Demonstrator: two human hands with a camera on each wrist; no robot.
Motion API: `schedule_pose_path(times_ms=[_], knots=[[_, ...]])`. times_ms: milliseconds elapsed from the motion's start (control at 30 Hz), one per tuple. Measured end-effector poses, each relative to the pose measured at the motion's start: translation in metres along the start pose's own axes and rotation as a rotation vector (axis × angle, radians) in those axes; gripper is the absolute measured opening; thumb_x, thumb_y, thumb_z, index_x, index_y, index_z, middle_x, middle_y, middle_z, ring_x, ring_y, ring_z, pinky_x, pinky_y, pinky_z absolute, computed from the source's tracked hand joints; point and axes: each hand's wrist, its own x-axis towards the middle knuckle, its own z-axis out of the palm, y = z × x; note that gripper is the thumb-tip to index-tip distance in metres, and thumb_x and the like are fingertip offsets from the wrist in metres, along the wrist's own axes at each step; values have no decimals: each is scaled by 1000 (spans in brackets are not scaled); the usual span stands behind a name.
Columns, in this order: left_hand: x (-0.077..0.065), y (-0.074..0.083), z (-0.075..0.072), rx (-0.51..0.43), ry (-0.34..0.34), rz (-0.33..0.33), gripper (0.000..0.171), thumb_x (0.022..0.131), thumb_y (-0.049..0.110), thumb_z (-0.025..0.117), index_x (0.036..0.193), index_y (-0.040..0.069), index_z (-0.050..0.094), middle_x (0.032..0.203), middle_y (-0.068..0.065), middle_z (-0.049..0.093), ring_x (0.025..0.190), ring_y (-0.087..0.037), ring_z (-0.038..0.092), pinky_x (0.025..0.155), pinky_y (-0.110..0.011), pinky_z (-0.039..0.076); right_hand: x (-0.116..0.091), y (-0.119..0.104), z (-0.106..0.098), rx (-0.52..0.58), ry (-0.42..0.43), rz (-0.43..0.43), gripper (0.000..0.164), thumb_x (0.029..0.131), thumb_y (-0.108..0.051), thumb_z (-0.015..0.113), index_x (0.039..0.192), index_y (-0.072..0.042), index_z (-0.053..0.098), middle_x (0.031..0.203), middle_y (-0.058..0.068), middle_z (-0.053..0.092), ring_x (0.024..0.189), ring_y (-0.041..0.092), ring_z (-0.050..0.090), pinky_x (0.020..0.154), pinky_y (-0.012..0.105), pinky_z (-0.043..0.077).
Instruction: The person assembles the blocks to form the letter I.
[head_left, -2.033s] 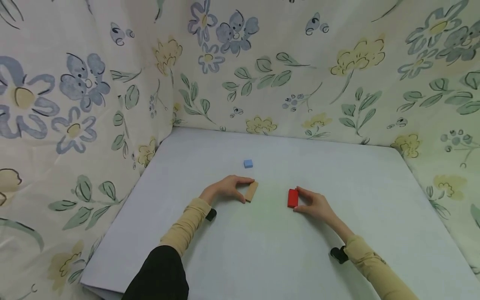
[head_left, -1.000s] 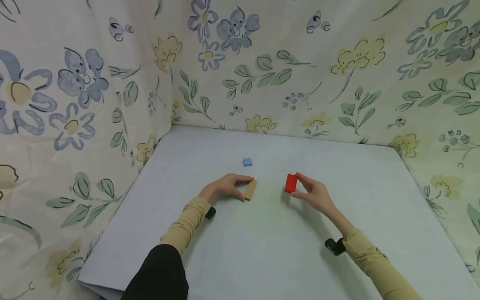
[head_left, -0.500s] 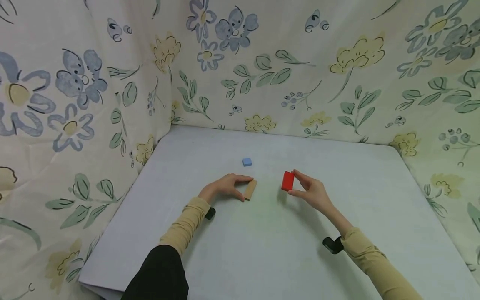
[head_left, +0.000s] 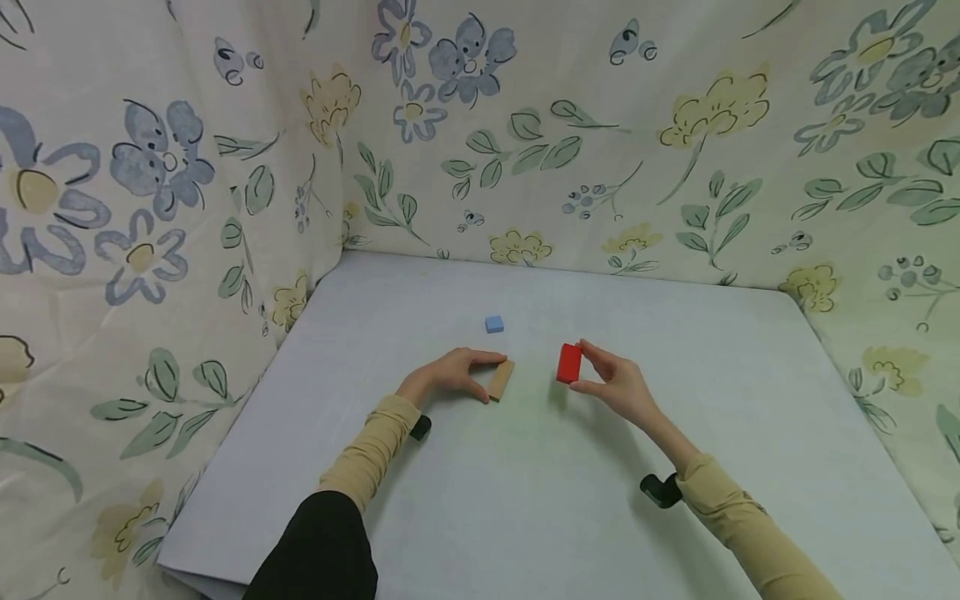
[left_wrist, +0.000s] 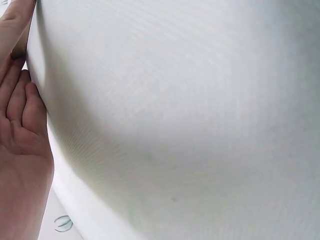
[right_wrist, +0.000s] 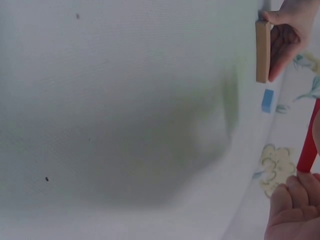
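On desk (head_left: pixel 525 500), left grip (head_left: pixel 452 371) pinching wooden block (head_left: pixel 501 381) by its ends, likely to steady it; right grip (head_left: pixel 622 390) clamped on red block (head_left: pixel 568 364), held aloft

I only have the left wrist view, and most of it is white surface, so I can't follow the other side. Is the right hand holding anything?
Observer: Yes, the right hand holds a red block between its thumb and fingers.
Operator: Thanks. Is there any loose piece on the table, farther out than the left hand?
Observer: Yes, a small blue block lies there, with neither hand touching it.
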Motion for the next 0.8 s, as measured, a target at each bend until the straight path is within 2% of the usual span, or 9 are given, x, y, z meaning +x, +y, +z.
schedule_pose_path(times_ms=[133, 167, 333, 567, 800], knots=[[0, 0, 0, -4, -4, -12, 80, 74, 23, 81, 144, 18, 42, 149, 2, 42, 142, -19, 32, 117, -38, 27, -7, -21, 3, 15, -20, 24, 69, 81, -3, 72, 141, 6, 38, 143, 24, 43, 134, 37, 40, 103, 44, 38], [0, 0, 0, -3, -4, -12, 80, 74, 24, 81, 144, 18, 42, 149, 2, 42, 142, -19, 32, 117, -38, 27, -7, -21, 4, 15, -23, 29, 69, 81, -3, 72, 141, 6, 38, 143, 24, 43, 134, 36, 40, 103, 43, 38], [-1, 1, 0, -5, -4, -18, 80, 74, 25, 81, 144, 19, 42, 149, 3, 42, 142, -19, 31, 117, -39, 27, -7, -13, 10, 2, -42, 29, 70, 81, -5, 72, 141, 7, 37, 143, 25, 42, 133, 38, 40, 102, 45, 39], [0, 0, 0, -10, -1, -26, 80, 73, 24, 82, 144, 20, 43, 149, 4, 42, 142, -18, 32, 117, -38, 27, 3, 23, 22, 31, -45, 31, 74, 80, -10, 75, 143, 1, 38, 145, 18, 43, 136, 30, 40, 103, 37, 39], [1, -1, 0, -5, -4, -24, 80, 73, 24, 82, 143, 20, 44, 149, 4, 42, 142, -18, 32, 117, -38, 27, 3, 27, 26, 22, -60, 26, 75, 78, -12, 77, 142, 1, 40, 145, 17, 43, 135, 31, 41, 103, 38, 40]])
